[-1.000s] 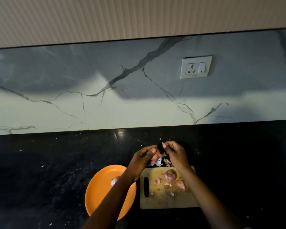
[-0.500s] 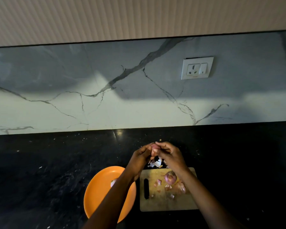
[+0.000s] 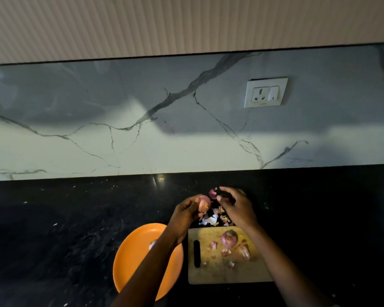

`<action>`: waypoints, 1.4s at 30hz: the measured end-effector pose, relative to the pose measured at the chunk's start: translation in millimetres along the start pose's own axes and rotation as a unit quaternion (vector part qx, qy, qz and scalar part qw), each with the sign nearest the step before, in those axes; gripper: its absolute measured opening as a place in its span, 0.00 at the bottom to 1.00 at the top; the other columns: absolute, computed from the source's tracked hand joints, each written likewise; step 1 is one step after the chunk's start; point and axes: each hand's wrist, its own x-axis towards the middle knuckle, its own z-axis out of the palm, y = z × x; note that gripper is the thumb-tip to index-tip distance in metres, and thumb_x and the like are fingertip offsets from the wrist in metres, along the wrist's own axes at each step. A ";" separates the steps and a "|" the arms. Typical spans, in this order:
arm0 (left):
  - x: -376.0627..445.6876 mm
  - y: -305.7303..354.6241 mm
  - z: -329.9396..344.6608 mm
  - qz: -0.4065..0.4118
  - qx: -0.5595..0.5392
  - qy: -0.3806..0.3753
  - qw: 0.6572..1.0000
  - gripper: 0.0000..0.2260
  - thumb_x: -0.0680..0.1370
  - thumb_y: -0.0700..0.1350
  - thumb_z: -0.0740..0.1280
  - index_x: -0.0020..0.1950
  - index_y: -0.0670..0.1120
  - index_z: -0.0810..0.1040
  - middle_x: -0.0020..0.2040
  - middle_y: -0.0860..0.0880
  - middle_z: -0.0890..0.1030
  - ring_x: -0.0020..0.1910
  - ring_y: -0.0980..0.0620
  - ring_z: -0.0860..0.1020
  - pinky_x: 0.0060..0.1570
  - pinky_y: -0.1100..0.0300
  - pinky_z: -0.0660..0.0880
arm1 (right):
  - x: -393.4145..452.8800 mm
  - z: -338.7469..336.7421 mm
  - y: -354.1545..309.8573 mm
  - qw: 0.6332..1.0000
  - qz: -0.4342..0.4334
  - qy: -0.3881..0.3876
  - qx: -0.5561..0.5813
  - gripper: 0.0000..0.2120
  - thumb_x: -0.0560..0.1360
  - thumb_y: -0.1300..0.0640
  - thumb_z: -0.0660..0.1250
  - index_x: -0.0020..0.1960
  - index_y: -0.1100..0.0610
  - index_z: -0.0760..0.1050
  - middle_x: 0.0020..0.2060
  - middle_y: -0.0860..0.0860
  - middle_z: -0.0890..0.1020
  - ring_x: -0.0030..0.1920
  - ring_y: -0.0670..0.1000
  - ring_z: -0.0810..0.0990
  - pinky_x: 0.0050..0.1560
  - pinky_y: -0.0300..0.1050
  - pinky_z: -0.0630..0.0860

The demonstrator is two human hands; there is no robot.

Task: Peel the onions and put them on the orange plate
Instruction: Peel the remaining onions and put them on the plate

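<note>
Pink onion gripped in left hand; right hand pinches peel

A wall socket sits on the marble backsplash.

I count from cutting board: two onions on it, one onion held beyond it, one orange plate left, one skin pile behind.
</note>
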 end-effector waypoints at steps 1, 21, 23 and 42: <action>0.4 -0.1 -1.9 -0.006 -0.005 0.000 1.000 0.15 0.83 0.46 0.61 0.66 0.41 0.78 0.59 0.40 0.83 0.61 0.41 0.81 0.60 0.52 0.78 | 1.1 -2.8 -0.1 1.000 -0.002 -0.012 0.004 0.16 0.79 0.50 0.70 0.65 0.47 0.78 0.59 0.43 0.76 0.60 0.43 0.76 0.50 0.30 0.70; 1.9 11.7 21.8 -0.035 -0.070 -0.015 0.997 0.17 0.84 0.47 0.61 0.65 0.35 0.76 0.57 0.36 0.82 0.55 0.44 0.82 0.51 0.59 0.80 | -10.3 10.0 -13.7 0.989 -0.070 0.007 0.133 0.06 0.78 0.59 0.70 0.47 0.49 0.81 0.43 0.48 0.85 0.44 0.42 0.83 0.40 0.35 0.79; 2.3 10.8 20.4 -0.032 -0.079 -0.017 0.996 0.17 0.84 0.47 0.61 0.65 0.35 0.76 0.58 0.36 0.82 0.56 0.43 0.82 0.51 0.58 0.80 | -9.3 11.2 -14.9 0.988 -0.060 0.010 0.139 0.04 0.80 0.56 0.69 0.47 0.48 0.80 0.43 0.48 0.85 0.45 0.44 0.84 0.40 0.36 0.79; 9.6 26.0 10.6 0.040 0.174 -0.030 0.983 0.16 0.80 0.54 0.69 0.61 0.44 0.79 0.54 0.44 0.84 0.53 0.47 0.83 0.53 0.54 0.79 | -0.8 -7.4 -11.4 0.988 -0.063 -0.101 0.101 0.27 0.66 0.61 0.81 0.64 0.53 0.80 0.51 0.45 0.86 0.52 0.41 0.84 0.54 0.35 0.80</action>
